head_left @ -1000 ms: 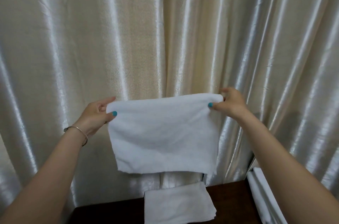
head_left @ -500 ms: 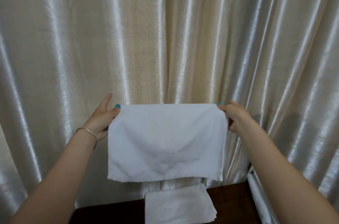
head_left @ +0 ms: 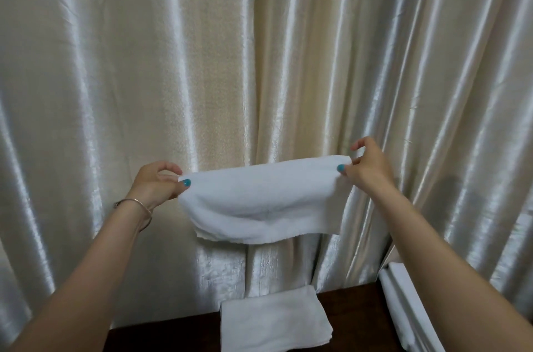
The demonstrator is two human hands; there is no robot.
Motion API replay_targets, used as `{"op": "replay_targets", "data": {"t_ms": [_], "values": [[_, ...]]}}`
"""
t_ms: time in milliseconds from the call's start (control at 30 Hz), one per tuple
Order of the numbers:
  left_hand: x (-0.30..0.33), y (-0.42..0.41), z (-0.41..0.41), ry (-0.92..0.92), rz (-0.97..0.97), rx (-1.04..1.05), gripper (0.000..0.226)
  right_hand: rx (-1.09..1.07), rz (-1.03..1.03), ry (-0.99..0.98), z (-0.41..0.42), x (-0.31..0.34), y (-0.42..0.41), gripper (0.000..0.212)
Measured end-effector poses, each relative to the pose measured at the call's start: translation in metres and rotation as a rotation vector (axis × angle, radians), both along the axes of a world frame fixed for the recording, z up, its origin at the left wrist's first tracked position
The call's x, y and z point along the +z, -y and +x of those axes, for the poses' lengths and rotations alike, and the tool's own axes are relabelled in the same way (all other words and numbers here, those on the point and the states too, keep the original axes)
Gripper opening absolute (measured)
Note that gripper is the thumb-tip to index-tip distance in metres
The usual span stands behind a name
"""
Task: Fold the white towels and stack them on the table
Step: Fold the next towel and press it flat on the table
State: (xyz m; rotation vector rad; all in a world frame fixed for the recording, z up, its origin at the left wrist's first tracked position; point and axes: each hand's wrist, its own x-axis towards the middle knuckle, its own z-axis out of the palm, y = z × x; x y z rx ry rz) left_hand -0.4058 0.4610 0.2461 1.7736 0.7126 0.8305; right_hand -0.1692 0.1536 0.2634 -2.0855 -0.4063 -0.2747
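Note:
I hold a white towel (head_left: 265, 201) stretched out in the air in front of the curtain. My left hand (head_left: 157, 186) pinches its upper left corner and my right hand (head_left: 367, 168) pinches its upper right corner. The towel hangs doubled, its lower part curled up in a sagging fold with layered edges showing at the bottom left. Below it, a folded white towel (head_left: 272, 321) lies flat on the dark wooden table (head_left: 354, 314), near the table's back edge.
A shiny cream curtain (head_left: 259, 63) fills the whole background right behind the table. More white cloth (head_left: 403, 308) lies at the table's right edge, partly behind my right forearm. A thin metal bangle (head_left: 135, 203) sits on my left wrist.
The towel hung flat and full-length before; now its lower half has come up and it hangs shorter, doubled. Both hands kept their grip on the top corners, and my right hand rose.

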Motion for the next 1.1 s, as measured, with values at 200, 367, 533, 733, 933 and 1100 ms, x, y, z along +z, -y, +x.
{"op": "replay_targets", "data": {"t_ms": [200,367,533,733,933,1100], "values": [[0.002,-0.011,-0.007,0.036,0.04,-0.022,0.031,0.271,0.504,-0.391,-0.004,0.005,0.005,0.041],[0.015,-0.01,-0.019,0.133,0.101,-0.037,0.039,0.512,0.443,-0.429,-0.014,0.006,0.008,0.069],[0.024,-0.005,-0.026,0.007,0.207,0.001,0.041,0.32,0.151,-0.12,-0.018,0.002,-0.004,0.053],[0.022,0.002,-0.028,-0.039,0.562,0.266,0.02,0.226,0.005,0.073,-0.02,0.002,-0.004,0.028],[0.016,-0.01,-0.029,0.06,0.499,0.197,0.006,0.349,0.309,-0.045,-0.019,0.0,-0.002,0.027],[0.008,0.01,-0.016,0.217,0.289,0.145,0.012,0.33,0.292,-0.082,-0.027,-0.007,-0.008,0.02]]}}
